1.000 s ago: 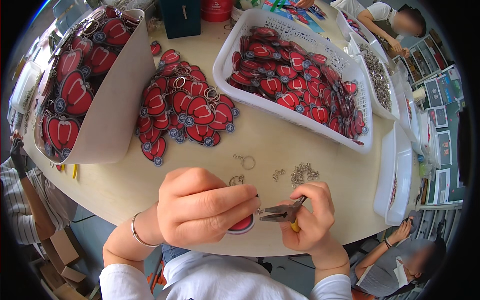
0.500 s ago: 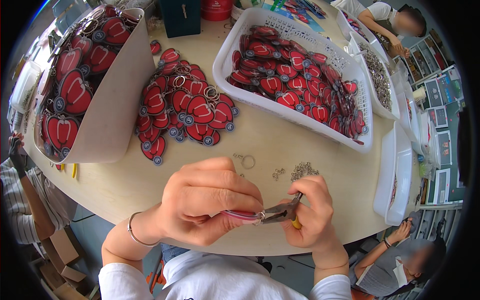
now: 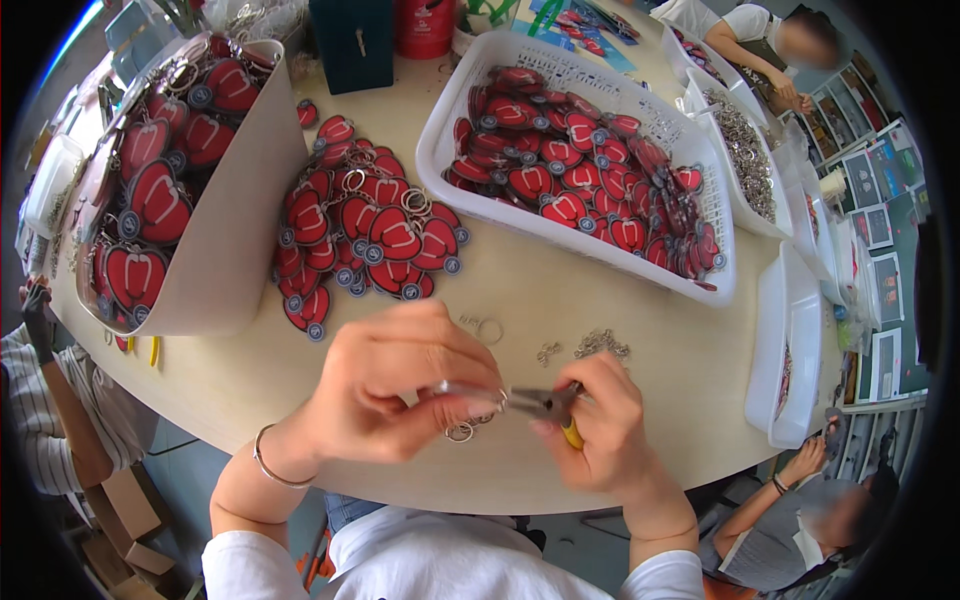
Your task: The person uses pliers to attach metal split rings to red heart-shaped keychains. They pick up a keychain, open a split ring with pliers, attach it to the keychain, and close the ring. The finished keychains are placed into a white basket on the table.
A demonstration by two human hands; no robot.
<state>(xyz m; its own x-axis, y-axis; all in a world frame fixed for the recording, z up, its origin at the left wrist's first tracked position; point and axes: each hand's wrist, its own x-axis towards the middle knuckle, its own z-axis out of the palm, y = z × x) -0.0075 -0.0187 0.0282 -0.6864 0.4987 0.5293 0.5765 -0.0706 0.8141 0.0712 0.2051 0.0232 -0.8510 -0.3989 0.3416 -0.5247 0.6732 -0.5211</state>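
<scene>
My left hand [image 3: 390, 385] pinches a flat charm [image 3: 470, 393], seen nearly edge-on, between thumb and fingers. Just below it hangs a split ring [image 3: 459, 432] with a bit of chain. In my right hand [image 3: 605, 425] are pliers with yellow handles [image 3: 572, 432]. Their jaws [image 3: 525, 401] point left and meet the charm's right end, where a small metal ring sits; whether they grip it cannot be made out. Beyond my hands lie a loose split ring with chain [image 3: 488, 331] and a small heap of metal links [image 3: 602, 345].
Red charms [image 3: 395, 235] with rings are piled on the table. A white bin [image 3: 225, 220] at left and a white basket [image 3: 430, 150] hold more. White trays [image 3: 768, 350] line the right side. Co-workers sit at left, far right and near right.
Both hands have shifted slightly left, with the pliers still at the charm's end. The split ring now shows hanging below the charm. The view has tilted a little.
</scene>
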